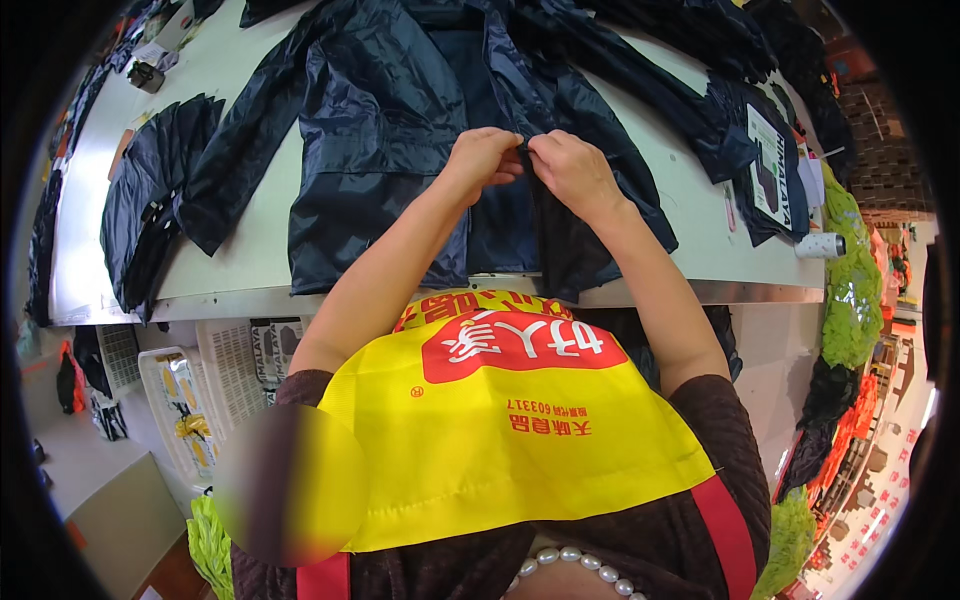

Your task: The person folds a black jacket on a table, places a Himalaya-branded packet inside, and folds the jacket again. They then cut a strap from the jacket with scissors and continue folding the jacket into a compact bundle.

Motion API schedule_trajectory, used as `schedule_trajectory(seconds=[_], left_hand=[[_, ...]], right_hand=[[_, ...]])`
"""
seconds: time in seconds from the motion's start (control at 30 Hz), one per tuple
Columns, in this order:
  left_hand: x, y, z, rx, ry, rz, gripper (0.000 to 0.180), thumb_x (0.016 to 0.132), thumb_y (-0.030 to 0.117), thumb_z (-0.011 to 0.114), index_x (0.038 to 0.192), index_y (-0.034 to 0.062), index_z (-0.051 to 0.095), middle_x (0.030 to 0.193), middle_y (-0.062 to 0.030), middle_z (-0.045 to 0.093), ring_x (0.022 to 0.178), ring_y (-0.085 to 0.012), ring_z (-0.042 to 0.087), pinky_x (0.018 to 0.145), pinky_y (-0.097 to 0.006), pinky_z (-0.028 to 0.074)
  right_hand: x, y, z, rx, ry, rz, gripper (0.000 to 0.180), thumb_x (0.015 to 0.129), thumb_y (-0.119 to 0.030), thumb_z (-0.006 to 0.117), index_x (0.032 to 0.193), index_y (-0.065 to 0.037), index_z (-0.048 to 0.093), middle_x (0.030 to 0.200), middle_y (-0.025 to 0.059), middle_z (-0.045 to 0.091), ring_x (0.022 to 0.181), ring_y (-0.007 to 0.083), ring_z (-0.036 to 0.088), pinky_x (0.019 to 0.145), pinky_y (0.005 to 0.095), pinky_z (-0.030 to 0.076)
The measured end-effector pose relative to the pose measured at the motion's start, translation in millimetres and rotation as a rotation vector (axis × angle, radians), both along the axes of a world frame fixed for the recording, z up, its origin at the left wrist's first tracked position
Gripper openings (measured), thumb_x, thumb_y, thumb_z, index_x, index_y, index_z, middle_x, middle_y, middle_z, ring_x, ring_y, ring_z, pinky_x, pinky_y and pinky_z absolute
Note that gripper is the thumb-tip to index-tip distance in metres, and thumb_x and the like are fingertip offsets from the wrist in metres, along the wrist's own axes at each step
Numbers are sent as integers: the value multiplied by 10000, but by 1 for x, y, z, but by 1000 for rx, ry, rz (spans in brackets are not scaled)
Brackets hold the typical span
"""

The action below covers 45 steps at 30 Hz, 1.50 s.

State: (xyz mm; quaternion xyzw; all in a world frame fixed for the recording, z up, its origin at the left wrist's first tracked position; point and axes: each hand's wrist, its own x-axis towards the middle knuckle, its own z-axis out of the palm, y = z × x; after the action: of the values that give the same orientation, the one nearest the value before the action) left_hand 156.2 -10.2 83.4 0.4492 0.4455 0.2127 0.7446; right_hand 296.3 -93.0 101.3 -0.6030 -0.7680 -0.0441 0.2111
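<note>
A shiny dark navy jacket (385,110) lies spread on the white table (262,262), its front parted and its sleeves reaching out to both sides. Over the right front edge of the jacket, my two hands almost meet. My left hand (485,160) is closed, with thumb and forefinger pinching a small bit at that edge. Right beside it, my right hand (577,172) is closed in a pinch on the same edge. The exact bit between the fingertips is too small to make out. Below the hands hangs a black inner strip of the front (567,245).
Dark folded garments (160,190) lie at the left, near a small black object (146,76). At the right are a printed bag (768,165) on dark cloth and a thread spool (820,245). A white tray (160,425) and bright green cloth (850,290) flank the table.
</note>
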Motion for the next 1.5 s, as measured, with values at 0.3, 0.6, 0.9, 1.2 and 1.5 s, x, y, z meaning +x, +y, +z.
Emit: schedule_trajectory(seconds=[0.3,0.6,0.9,1.2,1.5], left_hand=[[17,-4,-14,772,322,-27,214,781,199,592,773,0,668,654,-92,640,629,-156,612,598,-285,464],[-4,74,-32,321,-10,474,201,833,166,575,781,-22,622,602,-53,547,470,-153,496,457,-296,400],[7,36,-21,122,-20,275,221,878,243,558,897,23,575,792,-41,533,690,-163,542,569,-311,502],[-33,-18,-15,164,220,-314,334,827,333,659,804,10,575,732,-72,604,643,-158,615,532,-278,530],[-43,-38,-14,206,259,-393,297,864,285,641,716,29,610,626,-40,597,560,-88,600,493,-196,481]], right_hand=[[-9,-19,15,-154,-227,1,65,778,-97,562,775,-38,589,737,127,632,721,283,645,616,367,528],[-36,-75,19,-836,-208,313,129,791,-142,583,734,-42,642,703,148,634,687,302,636,609,395,501],[-78,-55,8,-96,160,-277,327,793,-325,662,885,-26,565,809,123,628,681,297,617,611,377,499],[-59,-55,-23,-340,190,-322,212,814,-231,641,805,-32,568,750,148,644,689,325,641,601,404,514],[-47,-59,-7,-353,-75,-27,211,842,-228,589,712,-62,607,686,114,645,636,262,651,547,350,511]])
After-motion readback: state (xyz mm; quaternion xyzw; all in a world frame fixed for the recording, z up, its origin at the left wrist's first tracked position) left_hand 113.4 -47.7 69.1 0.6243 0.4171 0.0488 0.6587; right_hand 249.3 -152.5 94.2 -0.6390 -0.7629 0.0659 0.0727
